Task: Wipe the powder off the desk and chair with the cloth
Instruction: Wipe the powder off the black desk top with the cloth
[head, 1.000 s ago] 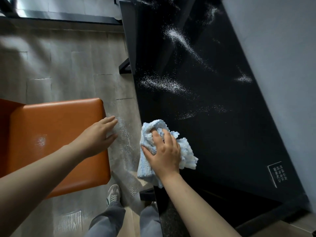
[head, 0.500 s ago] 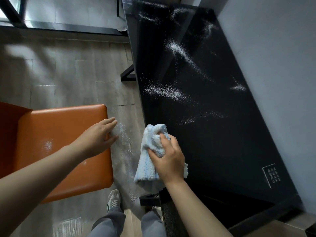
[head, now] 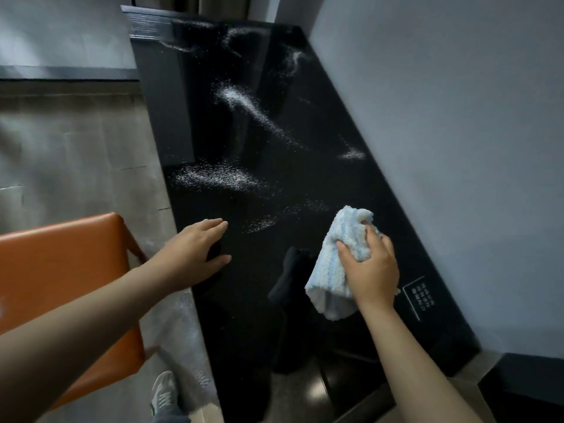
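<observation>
- One worktop (head: 259,300): black, glossy, its right side along a grey wall (head: 442,148).
- Powder (head: 244,108) on it in about six white patches:
  - one long streak in the middle;
  - one broad scatter (head: 216,178) nearer the left edge;
  - one small spot (head: 352,154) beside the wall;
  - one thin sprinkle (head: 262,222) between the two hands;
  - two faint wisps at the far end.
- One cloth (head: 351,227), pale blue and white, bunched up over the worktop's right side, just left of a white printed label (head: 418,297). Whether it touches the surface cannot be told.
- Right hand (head: 370,270): fingers curled into the cloth, gripping it from above.
- Left hand (head: 195,251): palm down at the worktop's left edge, fingers straight and close together, thumb spread apart, holding nothing.
- One chair (head: 61,270), orange seat, on the floor (head: 76,163) left of the worktop, under the left forearm.
- One shoe (head: 163,392) shows at the bottom, between chair and worktop.
</observation>
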A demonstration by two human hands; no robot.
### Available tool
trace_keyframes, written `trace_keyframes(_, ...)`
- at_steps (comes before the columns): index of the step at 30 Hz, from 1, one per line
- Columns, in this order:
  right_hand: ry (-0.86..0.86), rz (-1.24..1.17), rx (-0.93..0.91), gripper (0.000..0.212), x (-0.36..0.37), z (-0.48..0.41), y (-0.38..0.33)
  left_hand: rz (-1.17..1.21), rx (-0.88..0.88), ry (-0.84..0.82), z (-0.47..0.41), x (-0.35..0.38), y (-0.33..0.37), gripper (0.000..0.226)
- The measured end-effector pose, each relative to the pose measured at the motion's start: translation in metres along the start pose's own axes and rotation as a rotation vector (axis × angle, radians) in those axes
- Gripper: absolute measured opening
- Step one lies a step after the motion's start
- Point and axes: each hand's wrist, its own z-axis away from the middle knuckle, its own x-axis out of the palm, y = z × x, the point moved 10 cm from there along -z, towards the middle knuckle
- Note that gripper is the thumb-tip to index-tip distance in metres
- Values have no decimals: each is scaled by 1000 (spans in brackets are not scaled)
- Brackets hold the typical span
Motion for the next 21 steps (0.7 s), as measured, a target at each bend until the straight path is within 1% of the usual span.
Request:
trace_keyframes(5,42,56,31,61,-26,-70,61,-57,9,-27,-54,17,43,80)
trace_keyframes(10,60,52,63,58,-32,-140,112,-86,10,-61,-110,34,77,87)
trace_keyframes(16,11,81,87,57,-15,-202,152,-142,-21,-104,-162,55,99,97)
trace_keyframes(21,-65,136,59,64,12,-235,171,-190,-70,-134,-186,69,96,110)
